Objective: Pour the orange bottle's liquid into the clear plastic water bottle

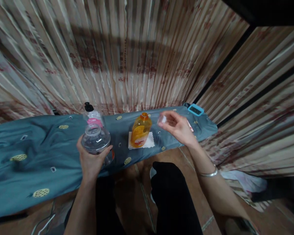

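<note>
My left hand (91,161) is wrapped round a clear plastic bottle (96,141) whose neck stands open, held over the near edge of a surface covered in blue-grey cloth (34,147). My right hand (177,127) is raised to the right of it, fingers pinched on a small white cap (163,119). Between the hands stands an orange-yellow bottle (140,130) on a white napkin (149,142). Behind the clear bottle is a bottle with a black cap and pink label (92,117).
A turquoise-framed digital device (195,110) lies at the cloth's far right end. A striped curtain (137,55) hangs close behind the surface. My legs in black trousers (171,195) are below, over a brown floor. White fabric (245,182) lies at the right.
</note>
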Tool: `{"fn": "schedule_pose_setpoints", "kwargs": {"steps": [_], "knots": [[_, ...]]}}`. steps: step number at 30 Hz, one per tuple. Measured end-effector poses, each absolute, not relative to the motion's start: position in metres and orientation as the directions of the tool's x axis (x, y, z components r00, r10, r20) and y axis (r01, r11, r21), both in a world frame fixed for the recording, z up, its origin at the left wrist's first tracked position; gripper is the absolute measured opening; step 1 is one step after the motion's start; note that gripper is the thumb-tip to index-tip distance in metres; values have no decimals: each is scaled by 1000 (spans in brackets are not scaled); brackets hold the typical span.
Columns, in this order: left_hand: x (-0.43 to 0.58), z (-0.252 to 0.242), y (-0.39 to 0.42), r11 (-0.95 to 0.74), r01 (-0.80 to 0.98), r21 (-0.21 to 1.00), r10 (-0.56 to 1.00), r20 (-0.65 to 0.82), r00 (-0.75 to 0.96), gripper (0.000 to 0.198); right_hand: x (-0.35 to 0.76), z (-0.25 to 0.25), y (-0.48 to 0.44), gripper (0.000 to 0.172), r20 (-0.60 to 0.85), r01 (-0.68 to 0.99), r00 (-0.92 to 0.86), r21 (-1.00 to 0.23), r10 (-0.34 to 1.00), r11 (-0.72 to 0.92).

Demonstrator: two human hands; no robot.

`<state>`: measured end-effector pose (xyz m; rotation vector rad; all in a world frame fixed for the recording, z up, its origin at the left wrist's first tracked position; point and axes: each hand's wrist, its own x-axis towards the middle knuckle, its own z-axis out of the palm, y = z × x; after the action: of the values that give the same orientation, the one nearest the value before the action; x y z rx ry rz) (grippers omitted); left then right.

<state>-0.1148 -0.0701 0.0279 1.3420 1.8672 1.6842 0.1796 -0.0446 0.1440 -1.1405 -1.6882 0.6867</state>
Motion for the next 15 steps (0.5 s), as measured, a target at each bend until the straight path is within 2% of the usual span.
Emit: {"fn": "schedule_pose_setpoints", "kwargs": {"steps": [2,6,9,15], "knots": [[-115,26,-70,-113,432,895,774,352,-526,102,216,87,-48,22,300,408,28,-874,953,263],[-115,22,-70,-70,410,909,783,305,-542,107,253,-2,-44,23,132,429,226,-903,965,23],[-114,22,-71,-28,381,924,790,254,-558,107,261,-29,-26,28,75,458,316,-885,946,-83],[-113,19,-71,59,381,922,784,193,-589,106,278,-43,12,32,48,593,439,-766,897,-249]]}}
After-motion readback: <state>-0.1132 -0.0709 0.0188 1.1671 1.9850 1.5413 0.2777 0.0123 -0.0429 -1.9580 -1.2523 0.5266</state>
